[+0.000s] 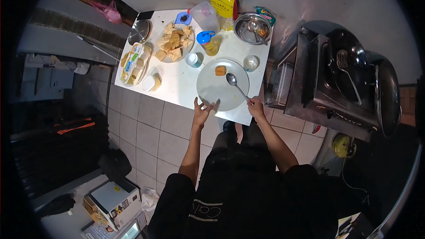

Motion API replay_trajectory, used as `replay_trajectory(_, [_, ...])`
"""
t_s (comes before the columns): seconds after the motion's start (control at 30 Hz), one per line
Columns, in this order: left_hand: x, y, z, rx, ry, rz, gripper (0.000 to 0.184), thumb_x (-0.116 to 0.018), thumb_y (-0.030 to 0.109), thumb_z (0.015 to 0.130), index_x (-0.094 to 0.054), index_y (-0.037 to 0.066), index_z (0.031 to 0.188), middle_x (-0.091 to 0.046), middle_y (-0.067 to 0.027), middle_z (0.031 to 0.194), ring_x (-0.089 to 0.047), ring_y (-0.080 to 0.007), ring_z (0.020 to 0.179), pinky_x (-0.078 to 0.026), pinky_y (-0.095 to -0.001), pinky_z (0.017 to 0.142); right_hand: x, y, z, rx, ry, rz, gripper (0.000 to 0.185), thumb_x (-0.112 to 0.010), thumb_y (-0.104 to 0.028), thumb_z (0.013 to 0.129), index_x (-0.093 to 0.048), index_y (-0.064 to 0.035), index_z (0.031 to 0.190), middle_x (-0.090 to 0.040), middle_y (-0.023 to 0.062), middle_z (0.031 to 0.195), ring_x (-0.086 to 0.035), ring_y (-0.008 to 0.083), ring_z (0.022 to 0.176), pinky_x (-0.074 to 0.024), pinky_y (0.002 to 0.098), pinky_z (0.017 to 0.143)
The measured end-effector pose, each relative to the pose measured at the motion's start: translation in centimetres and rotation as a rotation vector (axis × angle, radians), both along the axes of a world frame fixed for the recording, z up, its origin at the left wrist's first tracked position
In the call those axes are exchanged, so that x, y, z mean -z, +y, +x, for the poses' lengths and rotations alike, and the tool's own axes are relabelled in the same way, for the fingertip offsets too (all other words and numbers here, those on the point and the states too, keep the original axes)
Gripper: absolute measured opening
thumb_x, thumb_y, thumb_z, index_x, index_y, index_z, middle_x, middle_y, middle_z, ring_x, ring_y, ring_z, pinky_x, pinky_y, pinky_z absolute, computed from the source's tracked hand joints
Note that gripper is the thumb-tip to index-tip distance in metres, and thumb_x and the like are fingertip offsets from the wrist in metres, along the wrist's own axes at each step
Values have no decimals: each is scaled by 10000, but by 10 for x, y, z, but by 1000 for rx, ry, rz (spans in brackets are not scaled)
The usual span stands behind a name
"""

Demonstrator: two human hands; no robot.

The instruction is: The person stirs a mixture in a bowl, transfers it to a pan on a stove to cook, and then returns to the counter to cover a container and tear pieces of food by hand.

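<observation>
A metal spoon (pixel 237 85) is gripped by its handle in my right hand (pixel 256 108), at the near right rim of a large pale plate (pixel 212 93). Its bowl lies over the plate, close to a small browned cube of food (pixel 220 70), perhaps fried tofu. My left hand (pixel 202 113) is by the plate's near left rim, fingers spread with nothing in them; whether it touches the rim I cannot tell. Beyond the plate stand a small white-lidded jar (pixel 193 60), a clear glass jar (pixel 251 63) and a blue-capped bottle (pixel 208 43) of yellow liquid.
A plate of brown food pieces (pixel 175 41), an egg carton (pixel 135 64) and a metal bowl (pixel 253 28) with utensils share the white table (pixel 177 82). To the right is a stove (pixel 318 75) with a black wok (pixel 349 53) and a slotted turner (pixel 349 73).
</observation>
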State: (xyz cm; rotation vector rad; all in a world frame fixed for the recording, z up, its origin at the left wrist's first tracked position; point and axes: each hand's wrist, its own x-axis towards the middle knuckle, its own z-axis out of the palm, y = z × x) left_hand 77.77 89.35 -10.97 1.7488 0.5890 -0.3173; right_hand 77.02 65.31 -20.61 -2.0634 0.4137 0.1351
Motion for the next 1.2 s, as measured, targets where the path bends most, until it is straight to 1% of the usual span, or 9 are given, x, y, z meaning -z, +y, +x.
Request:
replay_trajectory(0.1, [-5, 10, -11, 25, -33, -107, 866, -695, 174, 787, -108, -9, 1398, -367, -313, 1301, -461, -321, 1157, -452, -372, 899, -3, 7, -2, 28, 147, 1, 222, -586, -197, 815, -623, 17, 858, -621, 228, 837, -612, 375, 844, -466, 415, 723])
replay_trajectory(0.33, [-10, 47, -31, 163, -48, -274, 600, -605, 97, 843, -304, 68, 1361, -466, -219, 1258, -528, -264, 1081, -467, -360, 877, 15, 3, -15, 192, 81, -14, 233, -602, -217, 807, -587, 10, 861, -609, 230, 845, -596, 386, 849, -458, 443, 718])
replay_trajectory(0.4, [-16, 51, -42, 223, -31, -305, 571, -605, 73, 836, -342, 59, 1342, -499, -206, 1226, -553, -246, 1042, -477, -347, 856, 7, -4, -30, 214, -175, -207, 191, -587, -173, 843, -536, 4, 890, -580, 120, 703, -588, 219, 613, -480, 360, 584])
replay_trajectory(0.57, [-22, 18, -40, 585, -116, -282, 570, -715, 6, 731, -477, 71, 1244, -602, -122, 1070, -583, -173, 898, -495, -290, 743, -59, -28, -88, 374, -200, -163, 182, -548, -191, 857, -576, -14, 888, -610, 191, 751, -605, 347, 723, -462, 410, 652])
replay_trajectory(0.7, [-53, -51, -51, 789, -40, -467, 566, -710, -10, 730, -469, 56, 1237, -613, -148, 1069, -594, -195, 933, -497, -321, 844, -103, -67, -140, 391, -359, -50, 156, -538, -145, 866, -589, -1, 838, -609, 135, 686, -582, 213, 621, -442, 323, 589])
replay_trajectory(0.77, [-74, -94, -66, 858, -13, -537, 462, -662, 34, 799, -480, 49, 1223, -627, -109, 967, -598, -141, 857, -496, -327, 869, -146, -77, -176, 449, -336, 174, 149, -473, -97, 914, -559, 8, 853, -554, 48, 723, -488, 71, 556, -400, 219, 441])
replay_trajectory(0.9, [-143, -183, -122, 855, 113, -955, 315, -560, 144, 902, -499, 22, 1186, -418, 25, 541, -402, -53, 494, -508, -324, 827, -204, -98, -268, 693, -518, 351, 137, -498, -55, 891, -562, -8, 780, -533, 10, 652, -442, 62, 491, -358, 235, 444])
replay_trajectory(1.07, [-185, -283, -243, 1136, 117, -1040, 432, -538, 81, 903, -380, 63, 1305, -604, -112, 1025, -586, -192, 964, -415, -374, 963, -233, -133, -439, 1013, -565, 235, 189, -523, -134, 909, -549, -17, 763, -525, 8, 665, -422, 53, 489, -347, 226, 448])
replay_trajectory(1.2, [-172, -352, -359, 1248, 90, -1113, 454, -549, 86, 897, -367, 80, 1313, -494, -162, 1261, -467, -271, 1194, -367, -388, 1008, -241, -152, -581, 1221, -577, 189, 231, -528, -176, 915, -527, -28, 738, -503, 9, 655, -418, 58, 494, -342, 226, 448])
